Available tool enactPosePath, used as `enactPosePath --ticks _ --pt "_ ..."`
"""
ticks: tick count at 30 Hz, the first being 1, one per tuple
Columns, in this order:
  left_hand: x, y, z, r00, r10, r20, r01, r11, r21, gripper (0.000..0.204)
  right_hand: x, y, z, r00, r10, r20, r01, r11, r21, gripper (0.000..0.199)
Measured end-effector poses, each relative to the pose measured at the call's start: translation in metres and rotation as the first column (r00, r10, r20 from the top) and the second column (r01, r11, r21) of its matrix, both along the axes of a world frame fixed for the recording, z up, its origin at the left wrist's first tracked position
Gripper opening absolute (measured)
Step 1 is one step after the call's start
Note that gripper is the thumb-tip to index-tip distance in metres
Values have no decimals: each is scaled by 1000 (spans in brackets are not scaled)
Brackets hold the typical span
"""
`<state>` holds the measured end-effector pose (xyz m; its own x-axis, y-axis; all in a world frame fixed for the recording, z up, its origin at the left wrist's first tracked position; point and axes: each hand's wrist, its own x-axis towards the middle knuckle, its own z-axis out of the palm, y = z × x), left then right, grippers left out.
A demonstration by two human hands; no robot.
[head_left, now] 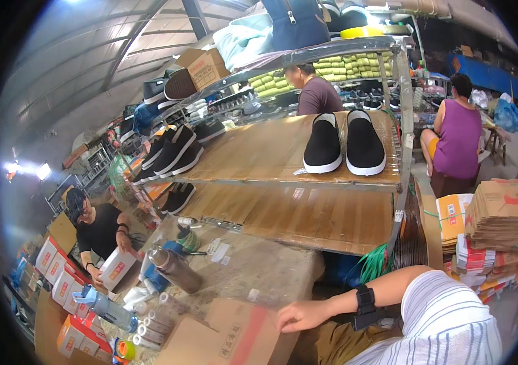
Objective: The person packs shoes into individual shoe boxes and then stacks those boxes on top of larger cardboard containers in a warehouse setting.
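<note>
My right hand (303, 315), a dark strap on its wrist, comes in from the lower right. Its fingers are curled and closed at the upper right edge of a brown cardboard box (207, 340) with a red stripe; the fingertips are partly hidden. My left hand is out of view. The box lies at the front of the worktable (271, 267). Beyond it stand a grey-brown metal bottle (177, 271) and several white rolls (160, 316). A clear bottle with a blue lid (107, 309) leans to their left.
A shelf (253, 158) with black slip-on shoes (365, 143) rises behind the table. Flattened cartons (502, 213) are stacked at the right. At the left, a co-worker (104, 231) holds a white shoe box (119, 267). Two other people are farther back.
</note>
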<state>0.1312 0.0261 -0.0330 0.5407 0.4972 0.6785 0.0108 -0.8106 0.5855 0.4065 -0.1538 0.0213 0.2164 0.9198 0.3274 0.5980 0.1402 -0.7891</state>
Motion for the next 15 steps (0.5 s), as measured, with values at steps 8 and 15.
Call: enactPosePath --ticks 8,15 --pt "-39 16 -14 904 409 -121 -417 908 -43 28 -1 -3 -67 833 -428 351 458 889 -4 50" --pt "-62 29 -14 897 393 -204 -423 623 -658 61 -8 41 -104 868 -467 170 497 831 -249 97"
